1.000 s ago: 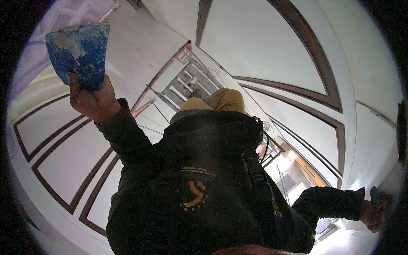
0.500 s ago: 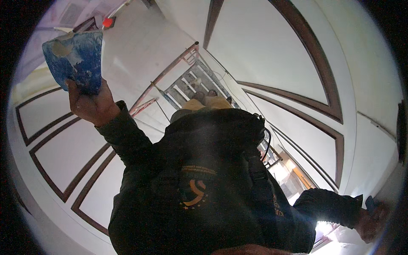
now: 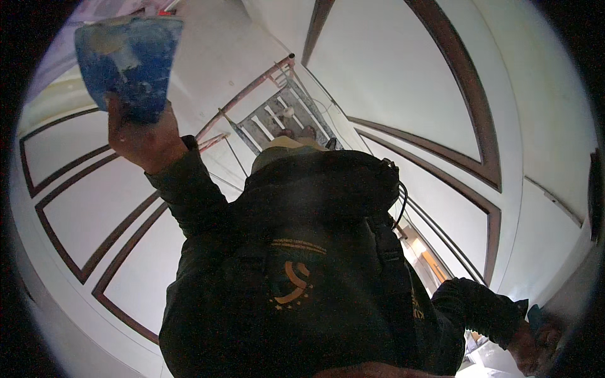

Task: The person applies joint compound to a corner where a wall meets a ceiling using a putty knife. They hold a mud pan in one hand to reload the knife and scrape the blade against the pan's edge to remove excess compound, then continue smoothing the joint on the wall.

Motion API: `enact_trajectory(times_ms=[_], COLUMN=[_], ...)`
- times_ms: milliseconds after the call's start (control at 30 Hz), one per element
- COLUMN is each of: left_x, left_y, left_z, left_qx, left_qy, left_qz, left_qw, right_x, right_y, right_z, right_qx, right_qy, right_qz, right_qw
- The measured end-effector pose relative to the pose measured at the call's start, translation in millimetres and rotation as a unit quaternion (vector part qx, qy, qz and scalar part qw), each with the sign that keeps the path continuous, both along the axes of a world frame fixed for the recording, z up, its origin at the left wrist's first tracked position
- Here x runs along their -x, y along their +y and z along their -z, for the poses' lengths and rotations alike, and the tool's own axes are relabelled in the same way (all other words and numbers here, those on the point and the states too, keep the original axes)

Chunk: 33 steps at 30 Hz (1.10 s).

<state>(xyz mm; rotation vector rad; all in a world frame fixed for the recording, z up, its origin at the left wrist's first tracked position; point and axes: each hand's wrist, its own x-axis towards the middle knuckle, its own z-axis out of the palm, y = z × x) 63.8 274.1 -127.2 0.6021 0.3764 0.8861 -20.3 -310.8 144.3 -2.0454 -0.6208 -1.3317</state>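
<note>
White panels [image 3: 104, 208] nearby, blue blade [image 3: 135, 60] shifted right.

Emblem [image 3: 299, 288] and lettering [image 3: 299, 245] on the dark garment [image 3: 343, 271].
Over my remote feed I see the curved orange-gold emblem, with small star-like marks [image 3: 278, 307] along its lower edge. Just above the emblem run tiny lines of lettering, too small for me to read; well to its right, larger letters [image 3: 418, 309] show only in part.

White walls [image 3: 512, 135], brown panel frames [image 3: 469, 94], grey slatted platform [image 3: 269, 120], reddish rail [image 3: 246, 91]
</note>
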Motion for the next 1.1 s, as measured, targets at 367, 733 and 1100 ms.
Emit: enact_trajectory(times_ms=[367,733,1100], left_x=[-15,-51,-62], left_y=[-65,-79,-116], left_z=[5,-9,-28], left_qx=[0.063,0.158,0.2], left_qy=[-0.053,-0.103,-0.058], left_qz=[0.334,0.593,0.709], left_qw=[0.939,0.783,0.674], right_x=[30,20,-93], right_y=[7,108,243], right_z=[43,185,239], right_qx=[-0.028,-0.094,-0.485], right_qy=[0.009,0.357,0.368], right_qz=[0.005,0.06,-0.385], right_qw=[1.0,0.927,0.694])
